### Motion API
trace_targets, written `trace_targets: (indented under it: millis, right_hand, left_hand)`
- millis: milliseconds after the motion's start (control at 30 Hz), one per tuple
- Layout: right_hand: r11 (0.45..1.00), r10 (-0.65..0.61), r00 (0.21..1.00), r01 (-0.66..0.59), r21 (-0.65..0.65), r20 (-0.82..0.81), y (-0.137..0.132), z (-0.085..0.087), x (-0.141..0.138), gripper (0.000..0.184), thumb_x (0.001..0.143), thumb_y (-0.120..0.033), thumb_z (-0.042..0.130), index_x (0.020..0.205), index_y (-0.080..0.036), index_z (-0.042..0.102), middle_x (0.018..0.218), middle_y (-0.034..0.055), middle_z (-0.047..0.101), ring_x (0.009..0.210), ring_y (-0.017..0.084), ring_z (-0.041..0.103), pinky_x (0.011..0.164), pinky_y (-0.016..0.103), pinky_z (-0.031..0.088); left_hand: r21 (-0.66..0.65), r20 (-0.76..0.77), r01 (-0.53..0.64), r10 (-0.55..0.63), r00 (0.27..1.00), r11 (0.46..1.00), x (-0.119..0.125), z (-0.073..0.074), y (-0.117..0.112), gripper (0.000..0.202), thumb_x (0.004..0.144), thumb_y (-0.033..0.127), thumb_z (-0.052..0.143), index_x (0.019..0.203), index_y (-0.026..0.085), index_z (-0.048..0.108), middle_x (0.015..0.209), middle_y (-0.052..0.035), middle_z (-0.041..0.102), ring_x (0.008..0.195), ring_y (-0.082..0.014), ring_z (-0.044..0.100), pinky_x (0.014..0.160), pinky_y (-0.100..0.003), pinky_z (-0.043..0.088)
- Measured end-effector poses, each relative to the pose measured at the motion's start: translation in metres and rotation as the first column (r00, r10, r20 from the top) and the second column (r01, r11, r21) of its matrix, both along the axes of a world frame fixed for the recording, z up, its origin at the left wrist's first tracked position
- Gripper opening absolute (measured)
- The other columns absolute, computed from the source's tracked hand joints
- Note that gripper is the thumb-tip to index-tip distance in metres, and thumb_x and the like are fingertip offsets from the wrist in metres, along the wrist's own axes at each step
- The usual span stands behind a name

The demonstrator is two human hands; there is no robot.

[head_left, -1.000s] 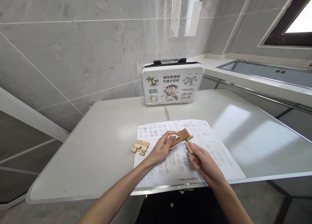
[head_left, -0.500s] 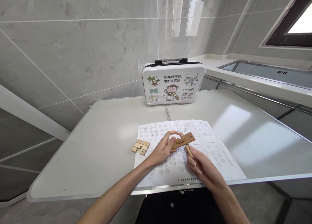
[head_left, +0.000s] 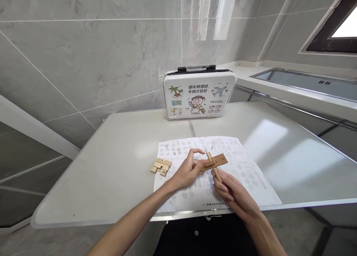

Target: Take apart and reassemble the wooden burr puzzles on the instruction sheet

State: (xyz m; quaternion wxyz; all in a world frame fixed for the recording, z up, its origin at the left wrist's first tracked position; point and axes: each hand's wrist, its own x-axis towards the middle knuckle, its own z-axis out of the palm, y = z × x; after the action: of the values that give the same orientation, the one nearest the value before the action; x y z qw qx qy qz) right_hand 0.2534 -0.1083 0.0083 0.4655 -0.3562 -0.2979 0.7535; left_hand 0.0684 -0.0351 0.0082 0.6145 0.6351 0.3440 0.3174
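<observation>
My left hand (head_left: 187, 172) pinches the left end of a flat brown wooden board (head_left: 221, 159) between thumb and fingers, its index finger arched above. A raised wooden piece lies on the board's face near my thumb. In my right hand (head_left: 232, 191) is a lighter wooden stick (head_left: 216, 173), gripped by its near end. The stick crosses the board, its far end showing beyond the board's upper edge. Whether it passes through a slot or behind the board, I cannot tell. Both hands are just above a printed sheet (head_left: 251, 194).
Left of my hands, interlocked wooden blocks (head_left: 160, 163), one marked 3, lie partly on the sheet's edge. A white cartoon-printed case (head_left: 199, 94) with a black handle stands at the back of the white table (head_left: 97, 181). A counter with a sink (head_left: 304, 83) is to the right.
The stick's far end now shows clearly beyond the board, where little of it showed before. The board has shifted slightly right, and the raised piece on it looks tilted differently.
</observation>
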Motion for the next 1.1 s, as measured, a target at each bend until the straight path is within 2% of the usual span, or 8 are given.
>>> trace_targets:
  millis: [100, 333, 433, 533, 700, 867, 1000, 1100]
  right_hand:
    - [1.000, 0.018, 1.000, -0.018, 0.005, -0.024, 0.000, 0.000, 0.000, 0.039, 0.096, -0.052, 0.070, 0.084, -0.019, 0.053, 0.063, -0.0074, 0.037, 0.048, 0.005, 0.013, 0.048, 0.022, 0.019]
    - [0.996, 0.086, 0.996, -0.086, 0.035, -0.009, -0.001, 0.000, 0.006, 0.040, 0.097, -0.053, 0.070, 0.084, -0.019, 0.055, 0.067, -0.0050, 0.045, 0.048, 0.004, 0.018, 0.049, 0.022, 0.020]
    - [0.998, 0.045, 0.999, -0.046, 0.030, 0.024, -0.001, -0.004, 0.006, 0.041, 0.095, -0.054, 0.072, 0.083, -0.019, 0.056, 0.067, -0.0041, 0.050, 0.046, 0.003, 0.020, 0.047, 0.022, 0.020]
    - [1.000, -0.009, 0.999, 0.008, 0.019, 0.045, -0.001, -0.010, 0.004, 0.042, 0.094, -0.057, 0.071, 0.083, -0.019, 0.058, 0.064, -0.0041, 0.053, 0.040, 0.002, 0.018, 0.044, 0.023, 0.016]
    - [0.999, -0.022, 0.994, 0.017, 0.044, 0.107, -0.003, -0.010, 0.000, 0.047, 0.090, -0.063, 0.073, 0.082, -0.018, 0.061, 0.061, -0.0039, 0.054, 0.037, 0.001, 0.021, 0.042, 0.023, 0.016]
    - [0.995, -0.086, 0.987, 0.078, 0.066, 0.135, 0.005, -0.002, 0.006, 0.047, 0.089, -0.062, 0.075, 0.080, -0.019, 0.058, 0.064, -0.0034, 0.054, 0.042, 0.003, 0.026, 0.044, 0.023, 0.021]
    - [0.980, -0.185, 0.960, 0.165, 0.112, 0.212, 0.022, 0.001, 0.029, 0.045, 0.088, -0.062, 0.076, 0.085, -0.019, 0.061, 0.071, -0.0004, 0.058, 0.049, 0.007, 0.033, 0.046, 0.024, 0.028]
    - [0.957, -0.273, 0.880, 0.207, 0.204, 0.388, 0.040, -0.004, 0.054, 0.048, 0.089, -0.066, 0.073, 0.087, -0.019, 0.064, 0.076, 0.0023, 0.062, 0.054, 0.011, 0.040, 0.050, 0.027, 0.035]
  left_hand:
    - [0.012, -0.045, 0.023, -0.022, 0.999, 1.000, 0.000, -0.003, 0.000, 0.049, 0.102, 0.064, 0.049, 0.128, 0.023, 0.043, 0.077, 0.0027, 0.060, 0.057, -0.0098, 0.044, 0.060, -0.022, 0.033]
    - [-0.049, 0.011, 0.033, -0.032, 0.999, 0.998, 0.002, 0.003, -0.001, 0.046, 0.098, 0.066, 0.055, 0.114, 0.023, 0.047, 0.084, -0.0003, 0.065, 0.075, -0.0152, 0.059, 0.074, -0.027, 0.048]
    - [-0.095, -0.015, 0.061, -0.063, 0.998, 0.994, 0.002, 0.004, -0.001, 0.047, 0.095, 0.067, 0.058, 0.097, 0.022, 0.050, 0.077, 0.0024, 0.060, 0.073, -0.0140, 0.055, 0.077, -0.029, 0.051]
    - [-0.128, 0.020, 0.077, -0.075, 0.997, 0.989, 0.002, 0.003, 0.000, 0.048, 0.094, 0.069, 0.059, 0.094, 0.022, 0.049, 0.081, 0.0005, 0.064, 0.074, -0.0143, 0.055, 0.078, -0.030, 0.051]
    - [-0.120, 0.025, 0.103, -0.101, 0.995, 0.987, 0.002, 0.003, 0.000, 0.047, 0.096, 0.068, 0.056, 0.096, 0.021, 0.051, 0.084, -0.0015, 0.065, 0.071, -0.0139, 0.053, 0.071, -0.026, 0.045]
    - [-0.052, 0.024, 0.083, -0.082, 0.996, 0.995, 0.005, 0.000, -0.002, 0.046, 0.104, 0.064, 0.043, 0.107, 0.019, 0.054, 0.071, 0.0038, 0.052, 0.059, -0.0110, 0.042, 0.060, -0.024, 0.037]
    - [-0.011, -0.034, 0.030, -0.030, 0.999, 0.999, 0.006, -0.004, -0.002, 0.044, 0.107, 0.057, 0.041, 0.126, 0.019, 0.050, 0.068, 0.0067, 0.047, 0.057, -0.0113, 0.039, 0.057, -0.024, 0.035]
    - [-0.010, -0.091, 0.032, -0.033, 0.995, 0.999, 0.005, -0.004, -0.002, 0.045, 0.107, 0.056, 0.042, 0.131, 0.019, 0.049, 0.068, 0.0068, 0.047, 0.057, -0.0114, 0.039, 0.056, -0.024, 0.033]
